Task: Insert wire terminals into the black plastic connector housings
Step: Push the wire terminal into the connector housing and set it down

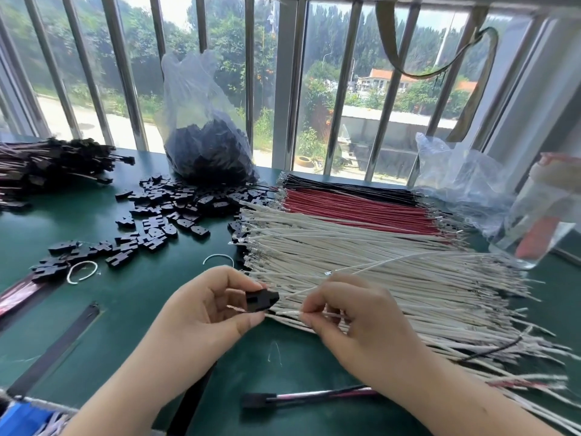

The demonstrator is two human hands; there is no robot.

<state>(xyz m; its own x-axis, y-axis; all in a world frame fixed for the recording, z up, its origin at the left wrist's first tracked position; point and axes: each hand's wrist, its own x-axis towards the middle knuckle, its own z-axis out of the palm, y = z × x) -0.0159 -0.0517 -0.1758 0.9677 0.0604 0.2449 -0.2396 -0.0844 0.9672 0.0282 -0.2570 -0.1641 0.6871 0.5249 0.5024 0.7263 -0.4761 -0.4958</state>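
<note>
Two hands at work over green table (pixel 132 297). Left hand (pixel 201 313) pinching black connector housing (pixel 261 299) between thumb and curled fingers, slots facing right. Right hand (pixel 352 313) pinching thin white wire (pixel 317 313) between thumb and forefinger, other fingers curled under; wire tip just beside housing, almost touching lower edge. Cannot tell whether terminal already inside slot. Second white wire (pixel 408 258) rising from behind right hand, slanting up and to the right over the stack.

Large flat stack of white wires (pixel 361 247) directly behind and right of hands, terminals pointing left. Beyond it, row of red wires (pixel 352 204), then row of black wires (pixel 345 185) nearest the window.

Loose black housings (pixel 166 202) scattered across table left of the wires, more trailing toward lower left. Clear plastic bag of housings (pixel 207 149) standing upright behind scatter, against window bars (pixel 125 73). Bundle of finished harnesses (pixel 53 165) at far left edge. Two small wire loops (pixel 82 271) lying on table near scatter. One finished harness (pixel 301 398) with red, black and white leads lying near bottom edge, under right forearm. Crumpled clear bag (pixel 456 174) at far right, clear container (pixel 540 215) just beside it, blurred.
</note>
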